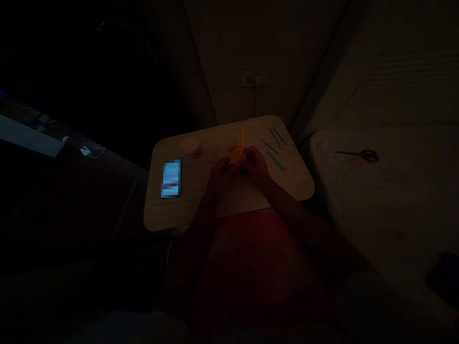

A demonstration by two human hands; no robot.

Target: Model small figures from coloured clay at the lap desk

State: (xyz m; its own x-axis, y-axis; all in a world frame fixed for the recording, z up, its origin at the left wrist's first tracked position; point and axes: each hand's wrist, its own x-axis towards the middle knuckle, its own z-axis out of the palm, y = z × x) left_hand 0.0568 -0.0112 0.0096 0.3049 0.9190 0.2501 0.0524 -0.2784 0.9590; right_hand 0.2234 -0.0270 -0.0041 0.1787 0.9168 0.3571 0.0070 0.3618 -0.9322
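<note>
In dim light, both of my hands meet over a small table. An orange lump of modelling clay (237,156) sits between them. My left hand (219,173) has its fingers curled at the lump's left side. On the other side, my right hand (256,166) is closed around the lump's right edge. Just behind it is a thin orange strip (242,137); whether it joins the lump I cannot tell. A small reddish piece (233,147) shows at the lump's upper left. Fingertips are partly lost in shadow.
On the table (193,210), a lit phone (171,178) lies left, with a pale round tub (191,145) behind it. Several teal modelling tools (275,160) lie right. Scissors (358,155) rest on a pale surface further right. A wall socket (254,76) holds a plugged cable.
</note>
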